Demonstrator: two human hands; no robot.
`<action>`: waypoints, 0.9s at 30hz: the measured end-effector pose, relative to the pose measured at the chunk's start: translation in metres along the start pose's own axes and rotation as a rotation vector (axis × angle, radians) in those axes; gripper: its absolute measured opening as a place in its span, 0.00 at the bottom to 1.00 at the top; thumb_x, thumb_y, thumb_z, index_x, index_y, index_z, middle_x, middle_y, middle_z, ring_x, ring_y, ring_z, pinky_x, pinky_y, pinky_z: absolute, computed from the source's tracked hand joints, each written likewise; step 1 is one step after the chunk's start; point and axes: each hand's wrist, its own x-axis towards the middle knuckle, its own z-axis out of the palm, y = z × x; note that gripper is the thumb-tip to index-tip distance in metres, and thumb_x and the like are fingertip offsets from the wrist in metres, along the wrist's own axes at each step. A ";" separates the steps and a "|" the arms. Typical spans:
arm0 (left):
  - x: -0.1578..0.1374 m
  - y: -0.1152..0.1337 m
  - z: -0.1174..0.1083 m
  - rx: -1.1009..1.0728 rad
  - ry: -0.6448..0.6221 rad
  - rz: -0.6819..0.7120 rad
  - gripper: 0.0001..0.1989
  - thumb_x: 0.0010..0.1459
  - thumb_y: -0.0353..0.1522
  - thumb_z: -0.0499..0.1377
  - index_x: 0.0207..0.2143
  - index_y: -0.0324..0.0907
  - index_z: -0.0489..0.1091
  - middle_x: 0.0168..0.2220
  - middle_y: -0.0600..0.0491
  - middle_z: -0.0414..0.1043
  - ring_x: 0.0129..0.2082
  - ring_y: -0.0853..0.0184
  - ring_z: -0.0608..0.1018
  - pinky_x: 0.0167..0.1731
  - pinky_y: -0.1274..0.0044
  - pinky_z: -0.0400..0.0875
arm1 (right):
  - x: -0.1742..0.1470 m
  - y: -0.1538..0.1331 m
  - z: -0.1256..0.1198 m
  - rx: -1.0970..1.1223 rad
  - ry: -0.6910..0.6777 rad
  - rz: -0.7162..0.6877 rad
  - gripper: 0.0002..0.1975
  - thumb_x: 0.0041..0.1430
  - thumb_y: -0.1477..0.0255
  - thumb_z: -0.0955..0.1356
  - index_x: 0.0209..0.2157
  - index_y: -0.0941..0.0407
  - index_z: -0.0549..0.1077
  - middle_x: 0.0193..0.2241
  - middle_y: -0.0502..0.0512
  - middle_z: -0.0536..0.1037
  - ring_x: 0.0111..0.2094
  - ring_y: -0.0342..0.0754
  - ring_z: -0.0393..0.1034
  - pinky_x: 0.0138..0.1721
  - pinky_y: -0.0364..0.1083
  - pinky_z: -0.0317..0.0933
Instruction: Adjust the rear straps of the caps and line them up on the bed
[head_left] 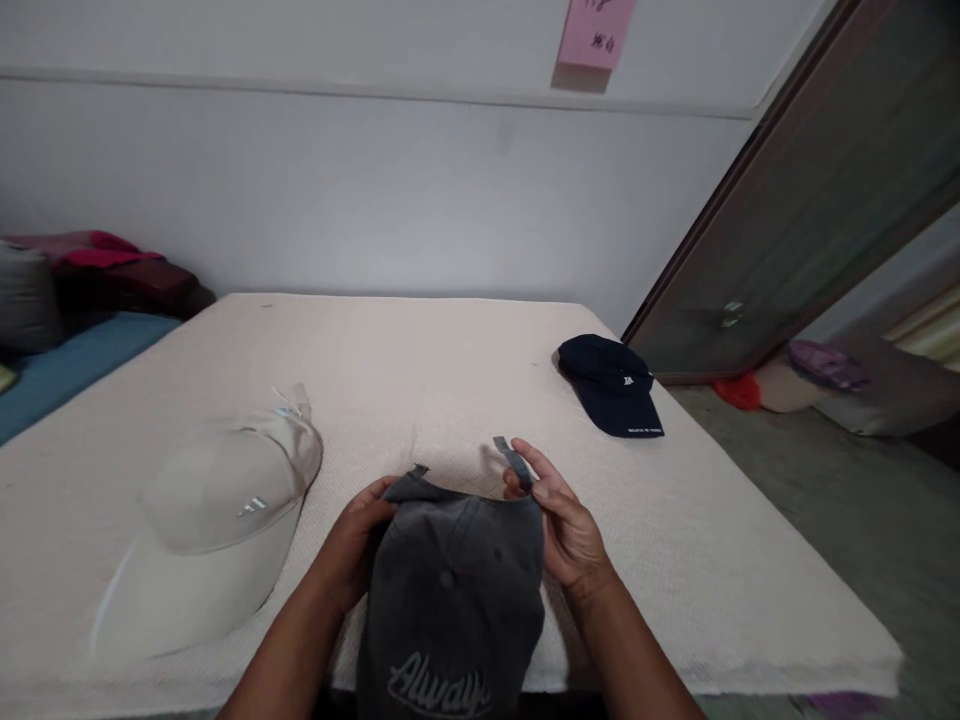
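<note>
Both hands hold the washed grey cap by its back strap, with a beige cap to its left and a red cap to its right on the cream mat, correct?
Not quite. In the head view the washed grey cap is held by both hands, but the cap to its right is dark navy, not red.

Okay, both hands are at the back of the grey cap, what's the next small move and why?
Probably bring the two strap ends together: the right hand pinches the loose strap while the left hand holds the grey cap at its other strap end, and the ends sit apart, unjoined.
</note>
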 end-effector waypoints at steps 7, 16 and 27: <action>0.004 -0.002 0.006 -0.006 0.060 -0.017 0.12 0.50 0.37 0.63 0.35 0.38 0.76 0.29 0.50 0.78 0.29 0.64 0.77 0.32 0.75 0.69 | -0.001 -0.004 -0.003 -0.126 0.007 -0.033 0.28 0.46 0.77 0.72 0.51 0.55 0.69 0.31 0.52 0.75 0.33 0.44 0.69 0.36 0.42 0.61; 0.016 -0.012 -0.001 0.229 0.115 0.165 0.13 0.47 0.37 0.66 0.35 0.40 0.75 0.28 0.54 0.76 0.26 0.68 0.75 0.28 0.79 0.66 | 0.009 -0.013 -0.019 -0.197 0.119 -0.278 0.21 0.46 0.80 0.68 0.44 0.53 0.71 0.27 0.48 0.71 0.23 0.40 0.60 0.24 0.42 0.54; 0.018 -0.019 0.013 0.051 0.032 0.034 0.11 0.51 0.35 0.64 0.36 0.38 0.72 0.29 0.53 0.76 0.26 0.69 0.75 0.29 0.78 0.68 | 0.017 0.026 -0.006 -0.348 -0.031 -0.148 0.25 0.45 0.81 0.66 0.47 0.52 0.71 0.42 0.55 0.75 0.41 0.52 0.73 0.44 0.52 0.63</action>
